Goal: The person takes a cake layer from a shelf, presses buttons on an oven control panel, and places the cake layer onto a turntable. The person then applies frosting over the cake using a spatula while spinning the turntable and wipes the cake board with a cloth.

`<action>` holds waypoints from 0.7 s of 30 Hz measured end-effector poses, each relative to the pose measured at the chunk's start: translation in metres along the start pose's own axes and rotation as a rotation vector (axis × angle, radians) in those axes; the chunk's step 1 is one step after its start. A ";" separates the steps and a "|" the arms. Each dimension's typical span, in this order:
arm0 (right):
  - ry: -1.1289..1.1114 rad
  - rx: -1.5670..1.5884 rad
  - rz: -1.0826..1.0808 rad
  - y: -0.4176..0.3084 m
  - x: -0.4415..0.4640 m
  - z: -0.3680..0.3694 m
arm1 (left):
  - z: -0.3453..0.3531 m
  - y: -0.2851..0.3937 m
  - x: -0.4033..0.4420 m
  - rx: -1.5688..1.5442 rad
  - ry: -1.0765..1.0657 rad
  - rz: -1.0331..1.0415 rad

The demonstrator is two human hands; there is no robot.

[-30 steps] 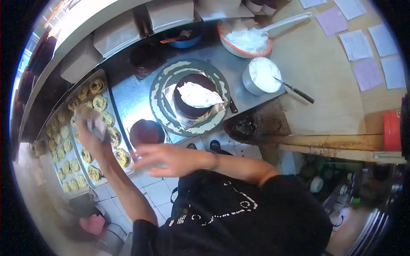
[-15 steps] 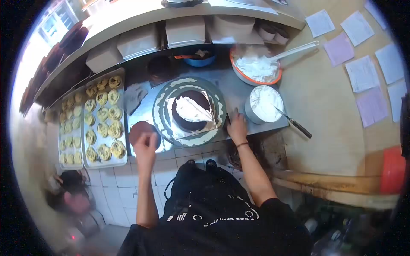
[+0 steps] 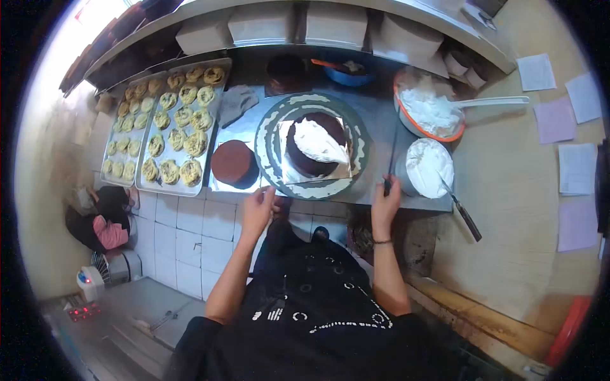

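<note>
My right hand (image 3: pixel 385 202) is closed round the black handle of a palette knife (image 3: pixel 395 143), whose long thin blade points away from me. Just in front of the turntable (image 3: pixel 269 166) is my left hand (image 3: pixel 257 209), fingers bent and a little apart, holding nothing that I can see. On the turntable a dark chocolate cake (image 3: pixel 305 159) sits on a square white board, with a heap of white cream (image 3: pixel 319 141) on top. Left of it lies a second round brown cake (image 3: pixel 231 162). A tub of white cream (image 3: pixel 429 166) with a dark-handled knife (image 3: pixel 467 219) in it stands beside my right hand.
Two trays of topped buns (image 3: pixel 170 134) are at the left, with a grey cloth (image 3: pixel 237 105) nearby. An orange-rimmed bowl of cream (image 3: pixel 431 111) and a blue bowl (image 3: pixel 348 77) stand behind. A shelf (image 3: pixel 267 7) overhangs the counter. Another person (image 3: pixel 105 219) is low at the left.
My right hand has picked up the palette knife from beside the turntable and drawn it back. My left hand has moved from over the brown cake to the turntable's front edge. The view has shifted.
</note>
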State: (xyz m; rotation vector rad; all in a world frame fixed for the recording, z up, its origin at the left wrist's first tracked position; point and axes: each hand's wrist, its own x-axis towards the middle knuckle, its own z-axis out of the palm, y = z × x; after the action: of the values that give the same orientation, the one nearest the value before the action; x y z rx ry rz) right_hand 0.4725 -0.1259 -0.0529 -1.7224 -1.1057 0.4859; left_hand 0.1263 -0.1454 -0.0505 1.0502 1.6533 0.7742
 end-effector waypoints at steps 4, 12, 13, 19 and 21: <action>-0.170 0.004 0.129 -0.022 0.000 -0.006 | -0.026 0.080 0.036 0.362 0.388 0.703; -0.162 0.117 0.239 -0.025 0.012 0.038 | -0.032 0.083 0.156 0.379 0.131 0.641; -0.138 0.132 0.259 -0.023 0.012 0.043 | -0.032 0.084 0.157 0.368 0.151 0.685; -0.137 0.038 0.240 -0.036 0.014 0.055 | -0.028 0.095 0.175 0.399 0.187 0.704; -0.122 0.051 0.162 -0.036 0.010 0.048 | -0.031 0.093 0.171 0.433 0.171 0.686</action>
State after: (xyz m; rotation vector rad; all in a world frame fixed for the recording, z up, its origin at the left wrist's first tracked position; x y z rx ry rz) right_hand 0.4262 -0.0889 -0.0401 -1.7647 -1.0339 0.7228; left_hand 0.0999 0.0484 -0.0285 1.9626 1.6455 0.9783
